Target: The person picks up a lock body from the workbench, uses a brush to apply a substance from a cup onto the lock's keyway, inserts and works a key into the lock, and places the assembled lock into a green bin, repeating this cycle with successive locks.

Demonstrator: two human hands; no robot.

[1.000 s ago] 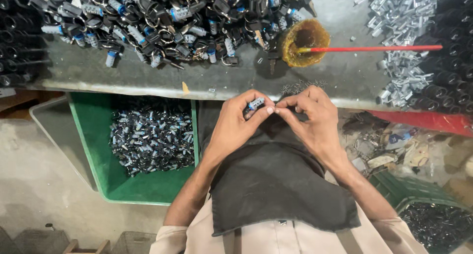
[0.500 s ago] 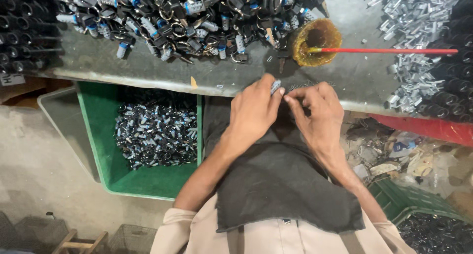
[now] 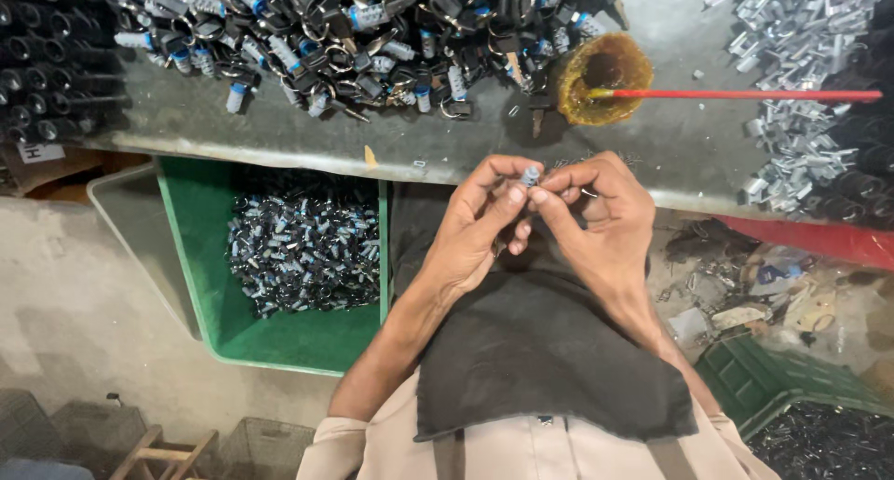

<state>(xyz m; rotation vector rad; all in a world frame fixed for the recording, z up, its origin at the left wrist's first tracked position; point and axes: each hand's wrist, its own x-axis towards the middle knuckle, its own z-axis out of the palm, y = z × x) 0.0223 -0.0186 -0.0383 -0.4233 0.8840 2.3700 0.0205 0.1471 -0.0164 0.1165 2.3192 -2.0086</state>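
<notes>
While both hands meet just in front of the table edge, a small silver-blue cylinder part is pinched between their fingertips; the left hand closes thumb and forefinger on it from the left, and the right hand grips it from the other side with curled fingers. Under the wrists lies a dark cloth on the lap; left of it stands a green bin holding many similar parts; on the grey table is a heap of black and blue pieces, near a yellow-brown cup with a red stick resting in it; silver clips lie at the right.
</notes>
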